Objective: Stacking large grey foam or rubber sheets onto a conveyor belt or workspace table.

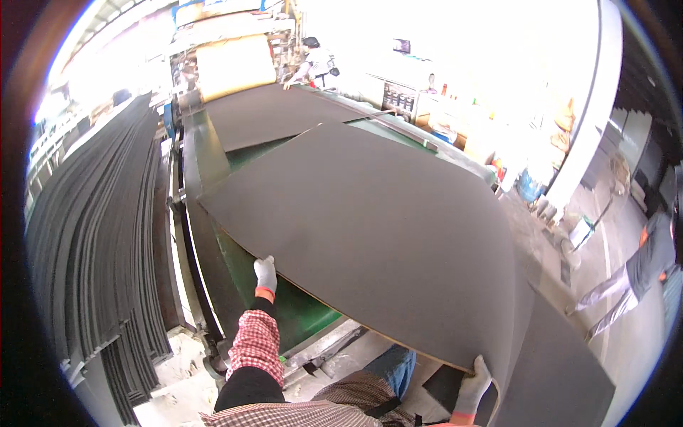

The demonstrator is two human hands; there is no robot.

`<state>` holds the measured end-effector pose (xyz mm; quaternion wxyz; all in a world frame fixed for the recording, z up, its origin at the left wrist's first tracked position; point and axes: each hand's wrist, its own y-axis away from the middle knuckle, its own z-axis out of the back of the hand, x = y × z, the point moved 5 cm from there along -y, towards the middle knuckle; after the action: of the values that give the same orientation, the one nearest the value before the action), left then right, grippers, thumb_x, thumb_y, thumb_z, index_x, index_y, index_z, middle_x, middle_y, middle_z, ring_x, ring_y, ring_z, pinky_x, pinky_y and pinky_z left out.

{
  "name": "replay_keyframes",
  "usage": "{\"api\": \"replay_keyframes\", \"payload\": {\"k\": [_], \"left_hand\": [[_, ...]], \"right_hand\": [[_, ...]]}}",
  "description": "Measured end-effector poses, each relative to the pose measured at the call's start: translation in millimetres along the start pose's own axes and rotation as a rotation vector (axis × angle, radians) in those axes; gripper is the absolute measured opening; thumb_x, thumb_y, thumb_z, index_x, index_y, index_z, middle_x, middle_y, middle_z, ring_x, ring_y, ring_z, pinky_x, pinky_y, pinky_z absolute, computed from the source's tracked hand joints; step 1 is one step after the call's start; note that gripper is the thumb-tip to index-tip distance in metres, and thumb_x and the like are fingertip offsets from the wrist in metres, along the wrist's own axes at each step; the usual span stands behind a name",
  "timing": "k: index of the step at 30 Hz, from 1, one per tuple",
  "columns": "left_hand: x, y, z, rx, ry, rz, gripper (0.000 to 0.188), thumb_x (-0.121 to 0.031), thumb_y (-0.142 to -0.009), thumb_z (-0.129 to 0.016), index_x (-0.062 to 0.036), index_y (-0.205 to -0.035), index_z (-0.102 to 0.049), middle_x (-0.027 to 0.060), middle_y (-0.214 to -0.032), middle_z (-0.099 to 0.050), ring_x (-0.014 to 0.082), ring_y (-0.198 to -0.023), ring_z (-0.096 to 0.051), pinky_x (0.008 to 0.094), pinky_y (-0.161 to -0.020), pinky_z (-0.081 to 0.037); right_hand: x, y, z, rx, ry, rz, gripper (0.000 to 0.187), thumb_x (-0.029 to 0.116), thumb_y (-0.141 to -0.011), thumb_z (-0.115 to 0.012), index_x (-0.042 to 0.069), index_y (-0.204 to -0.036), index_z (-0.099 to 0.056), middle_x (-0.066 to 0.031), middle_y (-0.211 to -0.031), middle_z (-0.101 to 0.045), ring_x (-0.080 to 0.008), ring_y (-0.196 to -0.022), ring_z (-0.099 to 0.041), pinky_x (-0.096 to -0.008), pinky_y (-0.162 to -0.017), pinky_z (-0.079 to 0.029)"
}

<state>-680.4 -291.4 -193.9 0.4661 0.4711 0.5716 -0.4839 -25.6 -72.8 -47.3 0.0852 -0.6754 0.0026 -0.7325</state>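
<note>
Two gloved hands hold one large dark board (370, 235) by its near edge. The left hand (265, 274), in a grey glove with an orange cuff, has its fingers pressed on top of the sheet's left edge; whether the thumb is under it cannot be told. The right hand (472, 388) pinches the lower right edge, fingers curled over the rim. The board lies slanted across the green machine bed (284, 306), its far corner overlapping a second dark sheet (270, 114) farther up the bed, where a yellowish roll (235, 65) sits at the machine's far end. Left of the bed a tall stack of dark boards (99, 228) leans on edge. Right of the bed, a blue drum (529, 186) stands on the floor among small red and white containers, too small to see into. Another person (313, 62) in white stands at the far end, and a person in grey (640, 270) walks at the right edge.
</note>
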Motion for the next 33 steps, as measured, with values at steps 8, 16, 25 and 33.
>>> {"api": "replay_keyframes", "payload": {"k": [8,16,25,33], "left_hand": [[-30,-30,-82,0.166,-0.308,-0.096,0.037,-0.016,-0.082,-0.058,0.0115,-0.104,-0.047,0.0225,-0.105,-0.06,0.034,-0.098,-0.057,0.0402,-0.079,-0.046],[-162,96,-171,0.363,-0.945,-0.784,0.036,-0.028,-0.068,-0.062,-0.0072,-0.094,-0.051,0.0168,-0.097,-0.053,0.0355,-0.089,-0.053,0.0506,-0.075,-0.045],[-111,177,-144,0.802,-1.283,-0.489,0.085,-0.066,-0.081,-0.042,-0.0052,-0.14,-0.031,0.0287,-0.143,-0.023,0.048,-0.133,-0.019,0.0603,-0.106,-0.013],[-111,77,-142,0.729,-1.461,-0.411,0.068,-0.056,-0.083,-0.047,-0.0123,-0.135,-0.04,0.0227,-0.14,-0.032,0.0451,-0.128,-0.03,0.0601,-0.102,-0.022]], "right_hand": [[44,2,77,-0.227,-0.794,-0.052,0.051,0.041,-0.092,-0.041,-0.002,-0.116,-0.053,-0.0151,-0.116,-0.056,-0.0255,-0.103,-0.056,-0.0374,-0.087,-0.046],[60,18,-26,0.024,0.647,0.156,0.025,0.008,-0.091,-0.047,-0.01,-0.106,-0.055,-0.0145,-0.097,-0.06,-0.0221,-0.091,-0.057,-0.035,-0.085,-0.045],[-85,58,-148,0.437,-0.575,-0.528,0.026,0.021,-0.095,-0.049,0.002,-0.112,-0.058,-0.0046,-0.11,-0.058,-0.0169,-0.099,-0.054,-0.0314,-0.088,-0.044],[-94,101,16,-0.17,-0.981,-0.466,0.042,0.04,-0.092,-0.049,0.006,-0.116,-0.053,-0.0095,-0.105,-0.06,-0.024,-0.086,-0.06,-0.0409,-0.075,-0.052]]}}
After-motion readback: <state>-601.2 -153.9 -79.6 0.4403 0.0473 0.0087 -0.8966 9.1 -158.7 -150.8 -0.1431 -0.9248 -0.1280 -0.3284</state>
